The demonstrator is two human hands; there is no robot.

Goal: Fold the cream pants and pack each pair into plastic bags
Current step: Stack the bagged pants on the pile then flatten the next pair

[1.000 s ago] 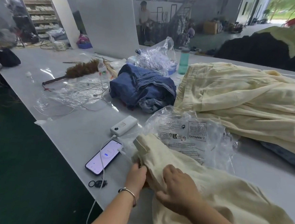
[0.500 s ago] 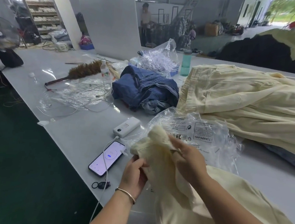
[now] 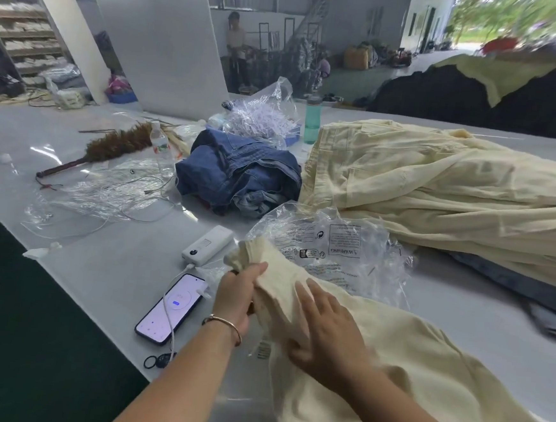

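The left hand (image 3: 235,295) gripped the end of the cream pants (image 3: 374,368) at the table's (image 3: 106,264) near edge, beside the crumpled plastic bag (image 3: 340,249). The right hand (image 3: 323,331) lay flat on the cloth, fingers extended. Smoothing outward before creasing would likely give a squarer fold.

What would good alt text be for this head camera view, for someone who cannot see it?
A person's left hand grips one end of a pair of cream pants on a white table while the right hand lies flat on the cloth. A crumpled clear plastic bag lies just beyond, with a phone and power bank to the left.
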